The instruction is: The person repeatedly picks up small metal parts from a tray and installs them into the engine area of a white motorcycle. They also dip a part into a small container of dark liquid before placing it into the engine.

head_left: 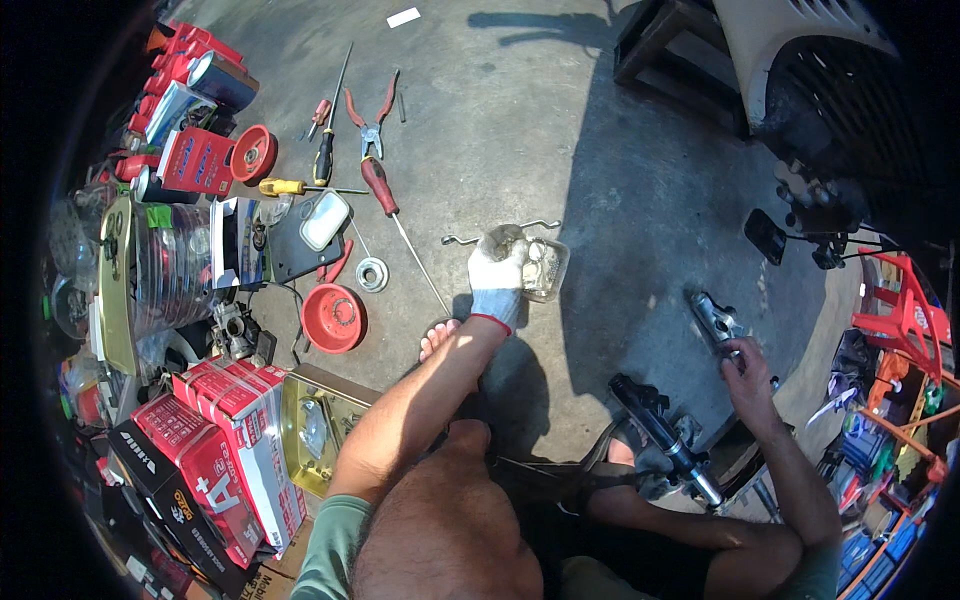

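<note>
Tub (546, 270) near wrench (540, 224), touching left hand (497, 262); can't tell if fingers grip. Right hand (746, 378): fingers hold tube (711, 314). Bump could tip tub; oily skin could let tube slip.

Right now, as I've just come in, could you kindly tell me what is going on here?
One person has both hands busy. The gloved left hand is at a clear container, its exact grip hard to tell. The bare right hand holds the near end of a silvery metal part. Screwdrivers and pliers lie on the floor, ahead and left.
</note>
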A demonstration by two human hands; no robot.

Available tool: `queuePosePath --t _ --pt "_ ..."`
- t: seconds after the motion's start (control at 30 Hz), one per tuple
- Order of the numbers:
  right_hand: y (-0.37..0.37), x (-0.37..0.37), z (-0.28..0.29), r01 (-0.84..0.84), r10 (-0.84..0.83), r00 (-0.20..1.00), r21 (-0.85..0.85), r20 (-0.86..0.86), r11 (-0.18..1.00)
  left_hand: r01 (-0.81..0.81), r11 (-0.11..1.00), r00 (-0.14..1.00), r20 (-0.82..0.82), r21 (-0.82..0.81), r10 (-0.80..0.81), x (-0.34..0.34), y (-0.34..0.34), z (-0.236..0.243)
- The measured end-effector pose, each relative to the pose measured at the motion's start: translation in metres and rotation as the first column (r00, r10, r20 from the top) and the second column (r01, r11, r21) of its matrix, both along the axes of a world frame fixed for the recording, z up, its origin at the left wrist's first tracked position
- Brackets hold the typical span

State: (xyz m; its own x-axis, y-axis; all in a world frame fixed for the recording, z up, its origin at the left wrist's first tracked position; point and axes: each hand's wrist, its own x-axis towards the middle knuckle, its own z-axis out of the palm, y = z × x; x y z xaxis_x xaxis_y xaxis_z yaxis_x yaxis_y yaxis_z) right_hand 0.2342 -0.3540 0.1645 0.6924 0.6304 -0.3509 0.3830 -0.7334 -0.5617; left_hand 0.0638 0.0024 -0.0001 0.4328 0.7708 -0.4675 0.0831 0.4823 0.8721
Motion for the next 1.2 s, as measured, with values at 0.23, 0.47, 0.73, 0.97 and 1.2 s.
queuePosePath --t 0.23,0.47,0.73,0.97,1.2 --pt "-0.004 0.005 -0.004 -0.090 0.093 0.994 -0.042 0.065 0.995 0.089 0.958 0.992 -0.115 0.273 -0.059 0.007 -0.015 0.015" --pt "-0.024 0.005 -0.019 0.080 -0.080 0.995 -0.003 -0.058 0.997 0.580 0.476 0.806 -0.550 0.661 -0.219 -0.001 -0.010 0.012" --pt "-0.015 0.006 -0.019 0.081 -0.084 0.991 -0.037 -0.108 0.996 0.680 0.157 0.733 -0.668 0.716 -0.126 0.001 -0.010 0.011" --pt "-0.019 0.006 -0.014 0.018 -0.018 1.000 -0.002 -0.011 1.000 0.709 0.207 0.703 -0.659 0.674 -0.267 -0.007 -0.019 0.026" --pt "0.009 0.001 0.000 -0.025 0.026 1.000 -0.064 0.013 0.998 0.641 0.358 0.767 -0.549 0.680 -0.331 -0.022 -0.010 0.035"
